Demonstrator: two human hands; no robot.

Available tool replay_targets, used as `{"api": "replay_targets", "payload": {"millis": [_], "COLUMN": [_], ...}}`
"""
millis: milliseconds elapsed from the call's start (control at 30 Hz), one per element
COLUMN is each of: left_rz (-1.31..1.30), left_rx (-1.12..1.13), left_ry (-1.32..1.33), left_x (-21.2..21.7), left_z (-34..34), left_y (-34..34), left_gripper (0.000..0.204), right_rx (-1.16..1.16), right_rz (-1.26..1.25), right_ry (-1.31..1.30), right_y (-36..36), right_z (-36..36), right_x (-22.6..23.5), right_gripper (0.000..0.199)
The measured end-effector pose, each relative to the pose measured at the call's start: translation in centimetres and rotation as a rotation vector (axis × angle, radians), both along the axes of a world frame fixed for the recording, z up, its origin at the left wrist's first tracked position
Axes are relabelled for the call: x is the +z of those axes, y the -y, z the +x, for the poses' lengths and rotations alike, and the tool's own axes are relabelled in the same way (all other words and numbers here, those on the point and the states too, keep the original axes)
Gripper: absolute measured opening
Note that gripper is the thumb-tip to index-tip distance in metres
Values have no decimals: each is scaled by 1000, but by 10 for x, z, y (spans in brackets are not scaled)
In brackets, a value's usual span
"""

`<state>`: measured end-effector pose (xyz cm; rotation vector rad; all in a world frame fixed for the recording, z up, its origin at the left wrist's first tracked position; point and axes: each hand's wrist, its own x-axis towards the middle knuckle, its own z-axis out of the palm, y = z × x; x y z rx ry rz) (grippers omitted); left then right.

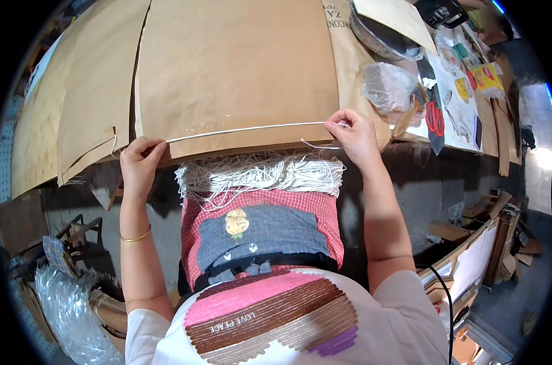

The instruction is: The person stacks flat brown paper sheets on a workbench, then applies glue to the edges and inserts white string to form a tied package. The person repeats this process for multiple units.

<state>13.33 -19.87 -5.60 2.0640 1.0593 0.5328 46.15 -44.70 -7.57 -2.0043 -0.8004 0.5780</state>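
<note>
A white cord (245, 131) is stretched nearly straight along the near edge of a brown paper sheet (239, 61) on the table. At its left end my left hand (143, 159) pinches it between thumb and fingers. My right hand (354, 135) pinches the other end, and a loose tail of cord hangs below that hand. On my lap, over a red checked apron (260, 201), lies a thick bundle of white cords (263, 173). Another short cord (114, 145) shows at a paper corner left of my left hand.
Red-handled scissors (434, 118) lie on the table to the right, beside a clear plastic bag (388, 85) and a round dark container (385, 33). More brown paper (96, 79) covers the table at left. Clear plastic wrapping (72, 316) is at lower left; cardboard pieces (455, 232) stand at lower right.
</note>
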Motion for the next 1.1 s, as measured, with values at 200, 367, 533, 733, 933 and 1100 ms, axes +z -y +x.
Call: {"api": "replay_targets", "payload": {"millis": [200,367,533,733,933,1100], "left_rz": [753,1025,520,503,272,100], "left_rx": [29,-230,-249,-477,-585,-243], "left_ry": [-217,-268,80,-54,-226,-29], "left_x": [19,7,-4,3,42,23], "left_z": [20,10,9,5,6,10], "left_y": [23,24,30,18,5,-3], "left_gripper": [12,21,38,39,61,8], "right_rx": [34,97,-51,147,272,158], "right_rz": [160,144,84,355,210,88], "right_ry": [-267,-431,21,745,-12,-2], "right_y": [5,6,7,-6,-12,-30], "right_z": [0,-5,-15,-26,-19,-14], "right_x": [16,17,1,0,24,18], "right_gripper": [15,30,32,33,4,10]}}
